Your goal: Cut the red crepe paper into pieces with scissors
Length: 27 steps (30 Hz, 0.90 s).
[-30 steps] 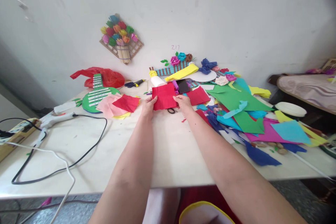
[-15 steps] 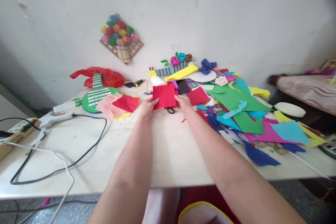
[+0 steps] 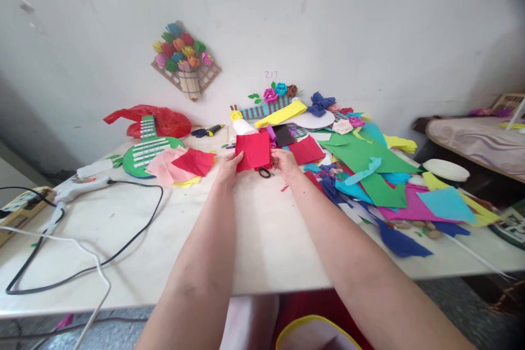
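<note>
Held up over the middle of the table is a square of red crepe paper (image 3: pixel 253 151). My left hand (image 3: pixel 229 167) pinches its left edge, thumb on the front face. At the opposite edge my right hand (image 3: pixel 284 162) is closed on the paper with bent fingers. A black scissor handle loop (image 3: pixel 264 173) shows just below the paper; the rest is hidden behind it. Another red paper piece (image 3: pixel 305 150) lies right of my right hand. Left of my left hand, a red square (image 3: pixel 193 162) rests on pink paper (image 3: pixel 164 165).
A hot glue gun (image 3: pixel 82 190) with a looping black cable lies at left, near a green guitar-shaped craft (image 3: pixel 150 156). Coloured paper scraps (image 3: pixel 377 153) are heaped on the right. Behind stand yellow-handled pliers (image 3: pixel 209 130) and a red plastic bag (image 3: pixel 168 123). A paper bouquet (image 3: pixel 184 60) hangs on the wall.
Both hands still hold the red paper, its lower edge now slightly skewed and its right side a little folded back. The whole view has shifted slightly.
</note>
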### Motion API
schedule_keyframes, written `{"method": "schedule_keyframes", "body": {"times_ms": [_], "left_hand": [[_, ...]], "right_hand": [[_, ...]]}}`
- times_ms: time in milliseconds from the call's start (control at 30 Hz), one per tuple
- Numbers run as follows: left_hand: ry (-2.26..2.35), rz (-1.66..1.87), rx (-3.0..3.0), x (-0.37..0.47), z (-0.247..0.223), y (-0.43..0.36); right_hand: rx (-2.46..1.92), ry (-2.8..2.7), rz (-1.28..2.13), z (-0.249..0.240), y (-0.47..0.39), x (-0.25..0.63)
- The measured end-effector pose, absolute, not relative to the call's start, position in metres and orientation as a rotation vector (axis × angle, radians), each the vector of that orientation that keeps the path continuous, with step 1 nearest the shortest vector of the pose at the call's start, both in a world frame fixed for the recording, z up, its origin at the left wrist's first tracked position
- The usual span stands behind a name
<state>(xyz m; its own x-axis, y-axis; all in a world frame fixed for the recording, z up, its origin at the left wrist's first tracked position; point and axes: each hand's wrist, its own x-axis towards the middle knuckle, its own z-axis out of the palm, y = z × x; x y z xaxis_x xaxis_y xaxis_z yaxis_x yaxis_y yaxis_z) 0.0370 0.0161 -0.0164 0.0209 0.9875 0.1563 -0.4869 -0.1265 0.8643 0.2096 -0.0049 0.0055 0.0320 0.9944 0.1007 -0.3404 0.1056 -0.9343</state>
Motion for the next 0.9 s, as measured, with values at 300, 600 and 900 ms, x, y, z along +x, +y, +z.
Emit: {"method": "schedule_keyframes", "body": {"times_ms": [300,600,900], "left_hand": [[0.761,1.498,0.887,0.0385,-0.0138,0.0169],[0.763,1.500,0.876,0.0391,-0.0115,0.0146],[0.770,1.508,0.858,0.0390,-0.0121,0.0153]], "right_hand": [[-0.875,-1.025,1.293,0.0044,-0.0047,0.2118],[-0.889,-1.022,1.274,0.0042,-0.0052,0.2111],[-0.919,-1.009,1.258,0.0057,-0.0059,0.2099]]}}
